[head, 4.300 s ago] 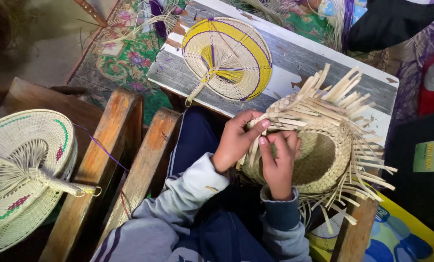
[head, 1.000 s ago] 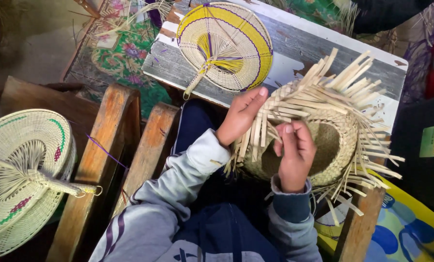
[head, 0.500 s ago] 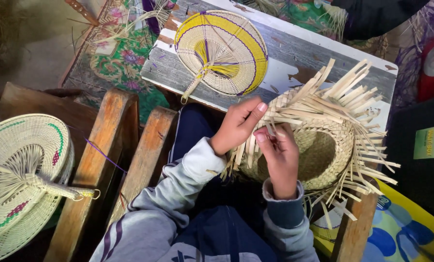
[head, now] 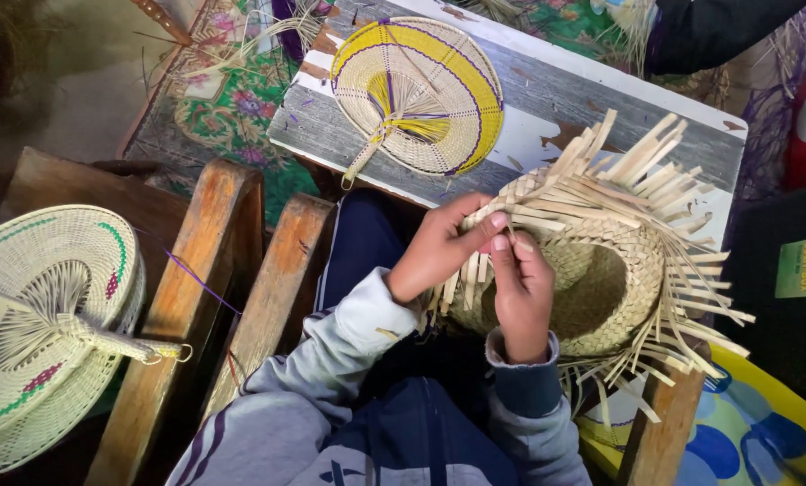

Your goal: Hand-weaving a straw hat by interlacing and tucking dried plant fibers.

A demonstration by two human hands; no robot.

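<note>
My fingers (head: pixel 497 241) meet at the near rim of a half-woven hat (head: pixel 601 270), which rests on the bench's (head: pixel 547 108) near edge just right of them, loose strips fanning away. Beyond the fingers and slightly left, a round woven fan (head: pixel 421 94) lies flat on the bench. Well to their left, past two wooden rails (head: pixel 214 288), a second fan (head: pixel 47 328) sits. Behind the bench, a patterned mat (head: pixel 232 99) covers the floor.
</note>
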